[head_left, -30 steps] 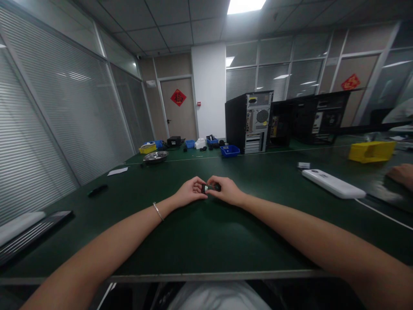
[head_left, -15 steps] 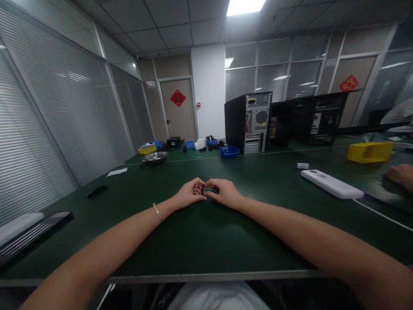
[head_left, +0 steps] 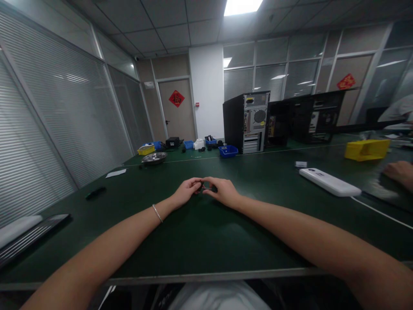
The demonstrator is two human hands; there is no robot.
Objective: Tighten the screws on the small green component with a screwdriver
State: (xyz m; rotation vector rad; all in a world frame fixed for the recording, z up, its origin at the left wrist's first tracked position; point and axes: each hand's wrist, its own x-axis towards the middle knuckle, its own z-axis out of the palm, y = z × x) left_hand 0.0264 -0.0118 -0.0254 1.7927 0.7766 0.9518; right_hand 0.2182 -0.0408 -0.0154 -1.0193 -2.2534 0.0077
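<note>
My left hand [head_left: 187, 192] is closed around a small dark piece [head_left: 201, 186] over the middle of the green table [head_left: 200, 241]. Just to its right, my right hand [head_left: 225, 192] is closed on a small slim tool with a dark end [head_left: 213, 188]. The tool's thin metallic part points left toward the dark piece. My fingertips nearly meet and hide most of both items, so their exact kind cannot be made out.
Right of my hands lie a white case [head_left: 329, 181] with a cable and a yellow bin [head_left: 367, 150]; another person's hand [head_left: 399, 173] is beyond. Computer towers [head_left: 247, 122], a blue tray [head_left: 228, 151] and a metal dish [head_left: 154, 158] stand behind. A dark object [head_left: 95, 193] lies left.
My left fingers have closed further over the small dark piece, and its green part no longer shows. The view has shifted slightly; the other person's hand stays at the right.
</note>
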